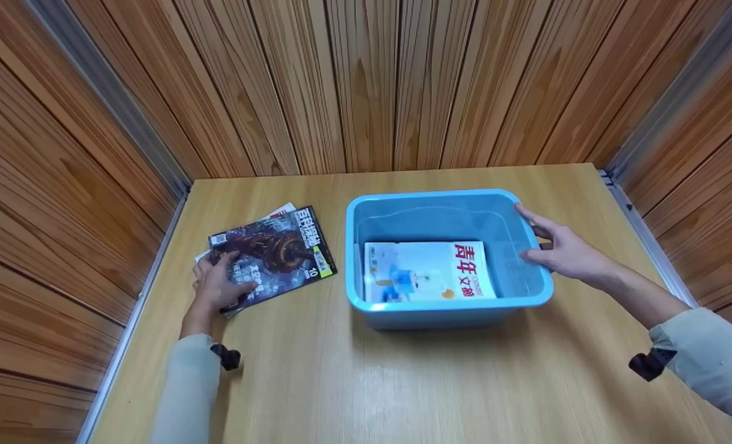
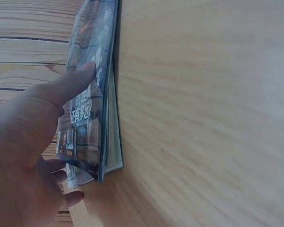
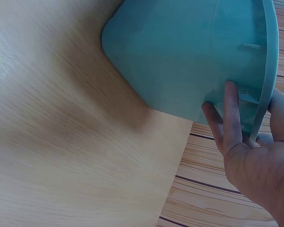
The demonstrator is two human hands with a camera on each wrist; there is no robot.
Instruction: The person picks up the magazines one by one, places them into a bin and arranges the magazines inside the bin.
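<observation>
Magazine (image 1: 273,256), thin, floppy, glossy: left hand (image 1: 217,285) pinches its near edge; right hand (image 1: 566,253) grips bin (image 1: 403,307) rim.

Staged recording booth or test cell, not a lived-in room. Light wooden tabletop (image 1: 403,382) boxed on three sides by vertical wood-plank panelling: back wall (image 1: 366,80) at 12 o'clock, side walls at 9 and 3 o'clock. Grey metal corner strips (image 1: 103,98) join the panels at 10 and 2 o'clock, and a metal rail edges the table along the left side. Props are few and set out: a blue plastic bin (image 1: 446,308) at centre holding one magazine (image 1: 430,271), a small stack of magazines (image 1: 273,256) at 9 o'clock. Black clip-on devices (image 1: 649,362) sit at both wrists, over pale sleeves.
</observation>
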